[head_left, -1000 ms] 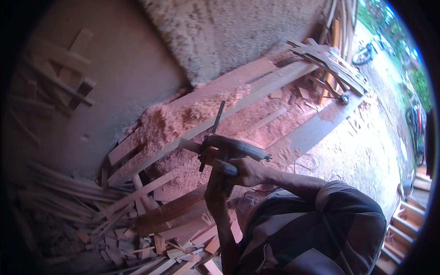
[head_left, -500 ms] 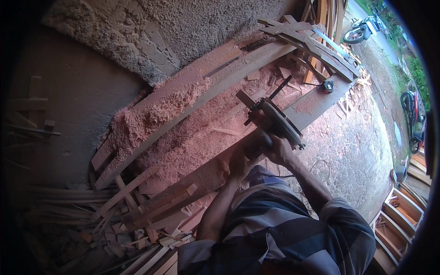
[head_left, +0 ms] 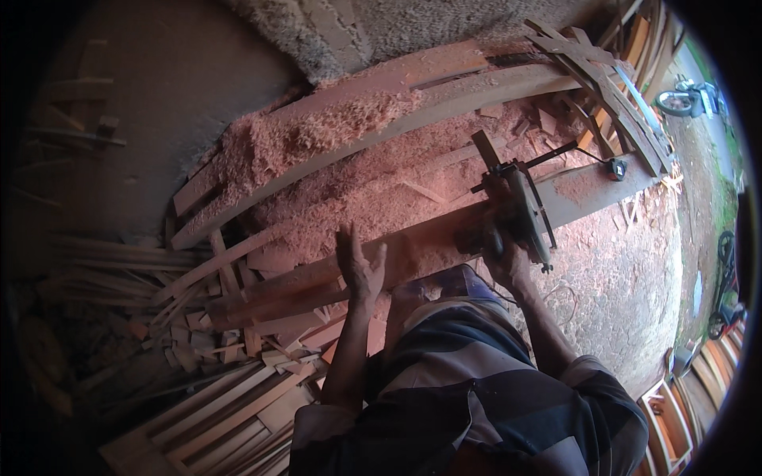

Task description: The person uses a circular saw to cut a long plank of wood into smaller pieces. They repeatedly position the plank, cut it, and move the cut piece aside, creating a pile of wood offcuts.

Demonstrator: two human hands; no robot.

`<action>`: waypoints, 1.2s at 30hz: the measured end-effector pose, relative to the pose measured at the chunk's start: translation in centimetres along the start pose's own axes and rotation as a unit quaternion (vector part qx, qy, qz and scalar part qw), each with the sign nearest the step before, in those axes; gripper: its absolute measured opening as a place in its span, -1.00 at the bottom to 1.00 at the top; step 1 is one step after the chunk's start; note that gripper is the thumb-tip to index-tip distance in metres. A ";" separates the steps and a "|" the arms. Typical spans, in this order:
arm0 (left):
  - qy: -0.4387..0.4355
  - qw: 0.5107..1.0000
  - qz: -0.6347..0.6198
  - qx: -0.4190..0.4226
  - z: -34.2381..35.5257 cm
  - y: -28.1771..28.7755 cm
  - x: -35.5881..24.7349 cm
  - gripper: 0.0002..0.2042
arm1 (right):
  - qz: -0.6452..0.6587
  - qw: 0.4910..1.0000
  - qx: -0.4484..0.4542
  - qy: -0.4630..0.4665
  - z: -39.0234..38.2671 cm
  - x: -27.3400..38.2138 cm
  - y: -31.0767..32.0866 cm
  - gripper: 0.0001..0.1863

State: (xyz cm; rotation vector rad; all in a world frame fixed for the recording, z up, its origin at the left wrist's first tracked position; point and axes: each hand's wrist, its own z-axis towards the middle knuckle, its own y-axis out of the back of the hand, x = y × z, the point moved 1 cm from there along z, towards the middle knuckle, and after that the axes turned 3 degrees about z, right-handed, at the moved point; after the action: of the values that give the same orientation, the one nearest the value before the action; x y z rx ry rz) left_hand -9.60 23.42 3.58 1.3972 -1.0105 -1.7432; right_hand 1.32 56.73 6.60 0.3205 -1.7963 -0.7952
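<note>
My right hand [head_left: 508,264] is closed round the handle of a circular saw [head_left: 520,210], whose dark body rests over a long wooden plank [head_left: 429,243] on the bench. A flat bar and a thin rod stick out from the saw's far side. To the left of the saw, my left hand [head_left: 361,272] is raised above the plank with its fingers apart and nothing in it. A power cord runs from near the saw toward my body. What part of the saw's blade lies below its base is hidden.
Pink sawdust [head_left: 317,131] covers the bench and a long beam [head_left: 381,131] behind. A tape measure [head_left: 616,168] lies on the plank's right end. Crossed boards [head_left: 603,87] are stacked at the back right. Scrap wood [head_left: 190,337] fills the lower left. A motorcycle [head_left: 690,99] stands outside.
My left hand has come off the saw, moved left and opened. My right hand still grips the saw. The whole view has turned and shifted, so the scene sits differently.
</note>
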 end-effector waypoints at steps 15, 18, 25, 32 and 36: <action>0.482 0.691 -0.276 -0.462 -5.9 1.3 19.4 0.03 | -0.019 0.998 -0.006 0.066 0.5 -1.0 -0.8 -0.39; 0.415 0.709 -0.347 -0.453 -9.4 5.1 18.2 -0.17 | -0.036 0.993 -0.010 0.108 1.0 -1.4 -1.1 -0.37; 0.368 0.549 -0.588 -0.467 -21.1 12.1 11.0 -0.38 | -0.015 0.994 -0.002 0.107 1.4 -1.9 -1.0 -0.37; 0.542 0.511 -0.456 -0.486 -29.6 6.1 18.1 -0.50 | -0.003 0.986 -0.028 0.165 1.8 -2.7 -1.5 -0.37; 0.644 0.491 -0.418 -0.411 -35.5 -0.6 23.2 -0.62 | 0.066 0.996 0.045 -0.029 2.4 -4.5 -1.3 -0.43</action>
State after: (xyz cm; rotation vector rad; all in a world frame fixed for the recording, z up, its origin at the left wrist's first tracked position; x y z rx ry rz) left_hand 20.62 -1.96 -11.90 1.8535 1.3594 -0.7335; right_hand 0.58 59.21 2.01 0.2356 -1.8910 -0.6378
